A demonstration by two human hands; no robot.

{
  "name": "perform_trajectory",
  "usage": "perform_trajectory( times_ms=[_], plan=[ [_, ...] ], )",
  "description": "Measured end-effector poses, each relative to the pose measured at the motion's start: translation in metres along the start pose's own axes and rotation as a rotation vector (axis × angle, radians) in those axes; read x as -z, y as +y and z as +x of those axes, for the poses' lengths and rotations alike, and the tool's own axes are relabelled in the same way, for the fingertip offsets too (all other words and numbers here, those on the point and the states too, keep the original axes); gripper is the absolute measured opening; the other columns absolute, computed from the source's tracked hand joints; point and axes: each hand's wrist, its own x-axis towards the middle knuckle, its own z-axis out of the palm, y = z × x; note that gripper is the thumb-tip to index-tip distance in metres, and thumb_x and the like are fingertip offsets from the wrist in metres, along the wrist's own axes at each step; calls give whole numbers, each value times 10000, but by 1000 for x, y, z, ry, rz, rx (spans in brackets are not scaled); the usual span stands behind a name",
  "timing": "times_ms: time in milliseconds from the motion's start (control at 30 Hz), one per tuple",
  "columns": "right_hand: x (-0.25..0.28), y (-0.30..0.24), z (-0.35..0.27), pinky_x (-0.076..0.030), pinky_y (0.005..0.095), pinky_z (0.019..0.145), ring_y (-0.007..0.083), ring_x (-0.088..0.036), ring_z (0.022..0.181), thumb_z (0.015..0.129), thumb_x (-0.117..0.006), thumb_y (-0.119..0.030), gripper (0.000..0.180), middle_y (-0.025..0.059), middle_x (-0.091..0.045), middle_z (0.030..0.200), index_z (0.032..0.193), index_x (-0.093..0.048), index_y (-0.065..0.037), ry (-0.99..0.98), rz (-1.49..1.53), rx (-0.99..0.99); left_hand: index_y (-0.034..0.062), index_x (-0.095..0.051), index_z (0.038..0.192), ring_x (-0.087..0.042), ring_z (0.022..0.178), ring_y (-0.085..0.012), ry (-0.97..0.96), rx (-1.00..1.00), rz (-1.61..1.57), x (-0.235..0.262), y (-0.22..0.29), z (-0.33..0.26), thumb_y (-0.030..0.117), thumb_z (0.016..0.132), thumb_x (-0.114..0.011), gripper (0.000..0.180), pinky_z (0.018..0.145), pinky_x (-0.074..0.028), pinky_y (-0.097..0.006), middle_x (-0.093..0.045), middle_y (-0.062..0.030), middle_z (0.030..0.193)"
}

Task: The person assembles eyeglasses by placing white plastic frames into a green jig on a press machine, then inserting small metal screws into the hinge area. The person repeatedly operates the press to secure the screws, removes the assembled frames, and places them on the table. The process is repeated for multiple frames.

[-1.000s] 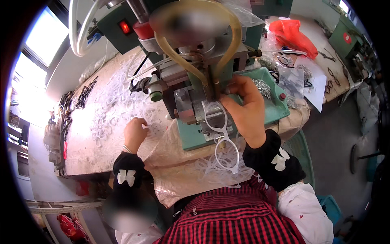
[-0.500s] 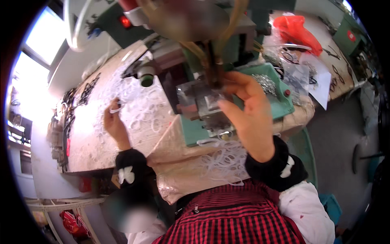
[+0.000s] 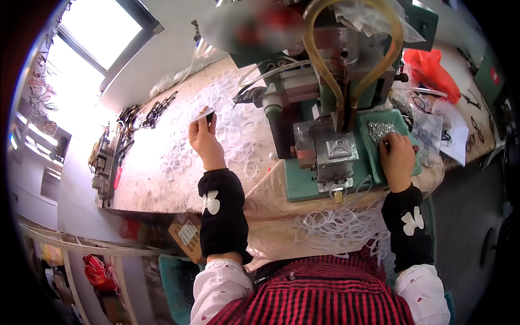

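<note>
My left hand is raised over the workbench and pinches a clear plastic eyeglass frame between thumb and fingers. Many more clear frames lie scattered on the bench around it. My right hand rests in a green tray, its fingers down among small silvery metal parts. Between my hands stands a green press machine with a grey metal die block and yellowish hoses. A pile of clear frames lies in a cloth in my lap.
Dark eyeglass frames lie at the bench's far left near a window. An orange bag, papers and tools sit on the right of the bench. A cardboard box and a teal bin sit below the bench edge.
My right hand has left the die block and gone right into the green tray. My left hand has lifted a clear frame off the bench. My head has turned, shifting the view.
</note>
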Motion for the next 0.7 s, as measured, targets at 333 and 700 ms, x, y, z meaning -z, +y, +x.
perform_trajectory(
  times_ms=[333,700],
  plan=[
    [15,-3,-8,-477,448,735,336,-606,852,797,-741,-111,148,102,-644,831,841,-611,-58,-44,95,-154,-71,-592,1066,-687,1082,-286,66,-289,94,-50,55,-64,126,1052,-520,210,933,-603,-368,-680,-216,1168],
    [26,6,17,-505,391,769,323,-663,850,895,-673,-105,95,133,-702,893,949,-688,-28,82,410,-255,-30,-479,847,-668,770,-308,-1022,-1066,452,-128,81,-180,7,870,-688,213,786,-633,-498,-678,-234,1083]
  ],
)
